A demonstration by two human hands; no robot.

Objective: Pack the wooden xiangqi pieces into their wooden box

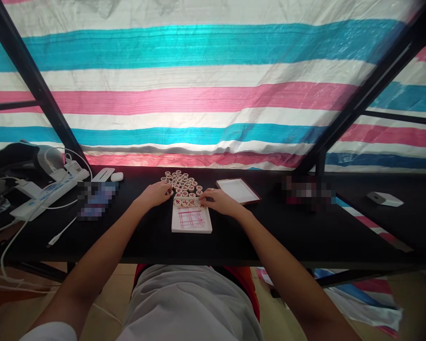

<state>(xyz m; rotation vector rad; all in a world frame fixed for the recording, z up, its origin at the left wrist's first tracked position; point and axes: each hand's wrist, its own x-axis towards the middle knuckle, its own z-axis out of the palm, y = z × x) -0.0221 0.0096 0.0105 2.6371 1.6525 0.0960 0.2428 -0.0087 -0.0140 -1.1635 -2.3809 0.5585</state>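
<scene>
Several round cream xiangqi pieces (184, 182) with dark and red characters lie in a loose pile on the black table. In front of the pile is a shallow white box (191, 229) with red grid lines on its bottom and a row of pieces (185, 203) along its far end. My left hand (155, 194) is closed at the pile's left edge, its fingertips pinching a piece. My right hand (218, 201), with a ring on one finger, reaches the box's far right corner. Its fingertips are closed on the piece at the row's right end, which they partly hide.
A box lid (238, 191) with a brown rim lies behind my right hand. On the left are a phone (97, 201), a white cable (62, 232), an earbud case (117, 176) and a power strip (49, 194). A white charger (385, 199) sits far right. Striped sheeting (199, 104) hangs behind the table.
</scene>
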